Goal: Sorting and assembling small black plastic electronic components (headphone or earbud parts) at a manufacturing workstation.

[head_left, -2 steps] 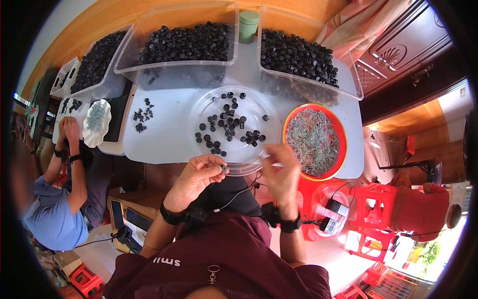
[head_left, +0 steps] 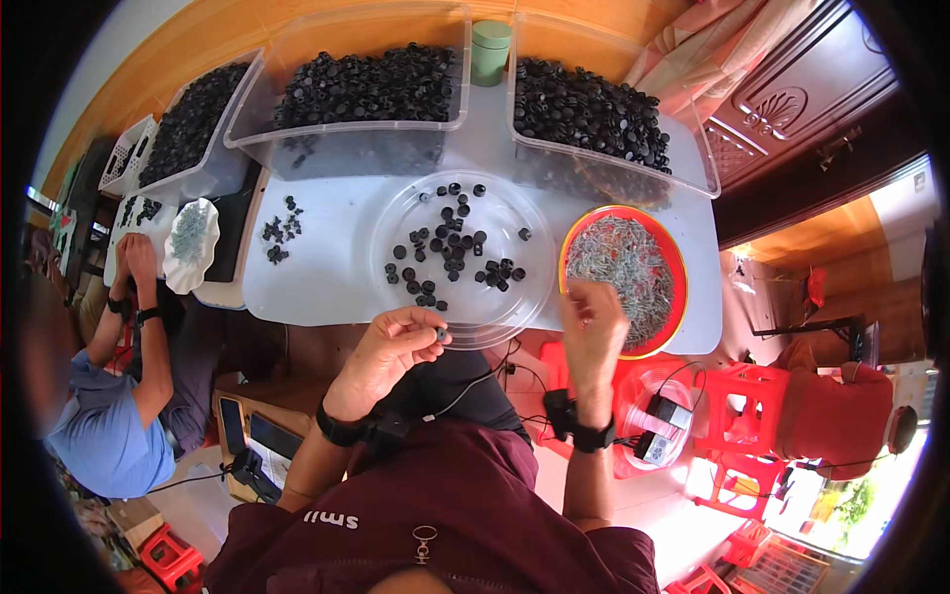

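Pale worktop [head_left: 317, 297]; left fingers [head_left: 414, 342] pinch small black part [head_left: 442, 335].
Right fingers [head_left: 600, 299], hold unclear, near red bowl [head_left: 683, 282]; steady left pinch advisable.

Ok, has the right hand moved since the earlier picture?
Yes. The right hand has moved to the person's right, from mostly left of the red bowl to overlapping its near left rim in the view.

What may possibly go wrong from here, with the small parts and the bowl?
The left hand pinches one part in the air near the edge of the table; it might slip and fall. The tray seems to overhang that edge, so a bump could spill its loose parts. The right hand is near the rim of the bowl and could knock it.
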The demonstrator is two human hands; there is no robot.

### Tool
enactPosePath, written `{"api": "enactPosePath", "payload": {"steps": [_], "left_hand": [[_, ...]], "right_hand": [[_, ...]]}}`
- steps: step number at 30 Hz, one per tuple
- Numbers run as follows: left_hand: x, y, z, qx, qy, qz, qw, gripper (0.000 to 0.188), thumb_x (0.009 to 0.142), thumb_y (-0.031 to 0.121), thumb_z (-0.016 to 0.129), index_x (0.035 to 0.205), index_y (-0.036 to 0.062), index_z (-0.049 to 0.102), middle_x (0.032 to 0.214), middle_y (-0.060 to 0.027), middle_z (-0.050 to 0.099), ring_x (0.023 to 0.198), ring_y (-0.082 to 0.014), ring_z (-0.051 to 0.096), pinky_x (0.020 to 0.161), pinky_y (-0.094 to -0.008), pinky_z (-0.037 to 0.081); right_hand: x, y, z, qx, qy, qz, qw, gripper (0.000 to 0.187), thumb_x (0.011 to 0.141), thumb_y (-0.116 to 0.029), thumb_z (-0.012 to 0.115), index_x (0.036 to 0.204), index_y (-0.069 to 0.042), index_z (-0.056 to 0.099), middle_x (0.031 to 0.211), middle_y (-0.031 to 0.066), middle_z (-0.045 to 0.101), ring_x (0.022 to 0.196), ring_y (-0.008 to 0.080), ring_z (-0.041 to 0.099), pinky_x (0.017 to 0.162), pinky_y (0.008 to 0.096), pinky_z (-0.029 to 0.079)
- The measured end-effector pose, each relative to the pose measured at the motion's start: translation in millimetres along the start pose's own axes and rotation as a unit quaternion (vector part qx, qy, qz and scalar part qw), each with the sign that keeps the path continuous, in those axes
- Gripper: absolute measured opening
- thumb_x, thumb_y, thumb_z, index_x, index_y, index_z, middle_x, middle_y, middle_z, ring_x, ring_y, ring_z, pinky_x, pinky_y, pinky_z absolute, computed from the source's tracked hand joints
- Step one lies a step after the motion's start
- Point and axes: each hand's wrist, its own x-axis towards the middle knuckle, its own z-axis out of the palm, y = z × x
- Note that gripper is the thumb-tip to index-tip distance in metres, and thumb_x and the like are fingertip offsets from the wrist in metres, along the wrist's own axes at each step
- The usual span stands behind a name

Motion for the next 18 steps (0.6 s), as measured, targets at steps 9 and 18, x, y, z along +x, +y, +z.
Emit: {"api": "enactPosePath", "payload": {"steps": [9,18], "left_hand": [[3,-2,-1,0.019,0.000,-0.011,1.000,0.013,0.088,0.008,0.057,0.100,0.0016,0.060,0.092,-0.0084,0.064,0.080,-0.0132,0.062,0.072,-0.0234,0.049],[4,-1,1,0.010,0.007,-0.018,1.000,0.013,0.087,0.008,0.059,0.099,0.0030,0.062,0.089,-0.0069,0.066,0.077,-0.0109,0.062,0.070,-0.0221,0.050]], "right_hand": [[19,52,-12,-0.156,0.018,0.004,0.988,0.009,0.072,-0.003,0.063,0.081,-0.003,0.062,0.074,0.0117,0.056,0.065,0.0285,0.058,0.060,0.0378,0.045],[21,52,-15,-0.108,0.022,0.018,0.994,0.009,0.072,-0.004,0.063,0.081,-0.005,0.060,0.078,0.0108,0.056,0.066,0.0295,0.058,0.060,0.0376,0.045]]}}
